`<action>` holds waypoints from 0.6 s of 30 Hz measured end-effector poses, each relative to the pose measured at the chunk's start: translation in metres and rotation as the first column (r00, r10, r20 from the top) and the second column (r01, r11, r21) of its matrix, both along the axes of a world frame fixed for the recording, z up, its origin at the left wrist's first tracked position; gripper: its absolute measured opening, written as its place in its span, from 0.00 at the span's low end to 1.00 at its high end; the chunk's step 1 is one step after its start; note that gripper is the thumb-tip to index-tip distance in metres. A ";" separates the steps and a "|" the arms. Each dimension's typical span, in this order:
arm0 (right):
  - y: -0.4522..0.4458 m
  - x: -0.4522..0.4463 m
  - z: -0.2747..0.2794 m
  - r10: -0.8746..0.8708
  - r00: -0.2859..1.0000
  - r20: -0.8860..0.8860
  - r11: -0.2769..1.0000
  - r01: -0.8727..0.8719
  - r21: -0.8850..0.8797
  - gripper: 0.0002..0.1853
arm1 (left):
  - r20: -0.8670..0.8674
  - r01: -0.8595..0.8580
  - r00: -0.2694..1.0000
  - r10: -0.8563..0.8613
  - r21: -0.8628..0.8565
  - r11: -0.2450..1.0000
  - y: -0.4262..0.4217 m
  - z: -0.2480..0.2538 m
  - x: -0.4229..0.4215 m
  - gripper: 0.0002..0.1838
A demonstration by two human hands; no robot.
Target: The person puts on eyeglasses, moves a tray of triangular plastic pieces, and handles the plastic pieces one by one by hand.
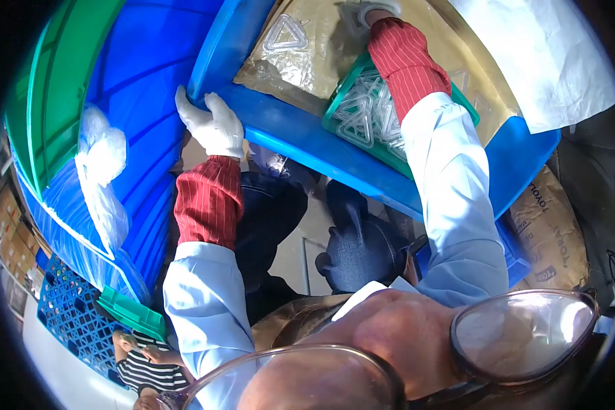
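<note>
My left hand (212, 123), in a white glove, rests at the corner of the blue table rim (280, 130). Its thumb and fingers are apart, and it holds nothing. Past the green tray reaches my right hand (363, 15), also gloved, at the top edge of the view over the brown sheet (321, 65). Its fingers are blurred and partly cut off, so whatever they hold is hidden. Several clear plastic triangles (362, 119) are heaped in the green tray (333, 113), below my right sleeve. Another clear triangle (285, 34) lies alone on the sheet.
Large blue bins (140, 75) and a green bin (65, 89) stand at left, with a knotted plastic bag (102, 160). A white sheet (540, 61) hangs over the right side. Paper sacks (550, 232) lie lower right. Another person in a striped shirt (150, 362) is lower left.
</note>
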State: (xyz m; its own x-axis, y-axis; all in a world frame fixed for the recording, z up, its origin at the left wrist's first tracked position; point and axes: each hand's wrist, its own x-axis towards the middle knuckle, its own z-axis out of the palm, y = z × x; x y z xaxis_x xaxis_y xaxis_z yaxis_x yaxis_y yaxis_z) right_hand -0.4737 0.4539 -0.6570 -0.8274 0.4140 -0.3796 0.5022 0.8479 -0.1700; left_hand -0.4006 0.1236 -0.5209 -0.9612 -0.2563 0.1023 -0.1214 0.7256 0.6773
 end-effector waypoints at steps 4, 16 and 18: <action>0.004 -0.001 0.006 0.100 0.995 -0.023 0.994 -0.101 -0.034 0.14 | 0.036 -0.023 0.999 0.020 0.064 0.998 0.004 0.004 -0.001 0.29; -0.124 -0.010 0.031 0.310 0.950 0.039 0.929 -0.294 -0.224 0.16 | 0.046 -0.029 0.999 0.023 0.137 0.990 0.010 0.009 0.000 0.29; -0.138 -0.012 0.029 0.363 0.927 0.095 0.924 -0.345 -0.165 0.15 | 0.046 -0.027 0.999 0.020 0.151 0.988 0.008 0.008 0.000 0.29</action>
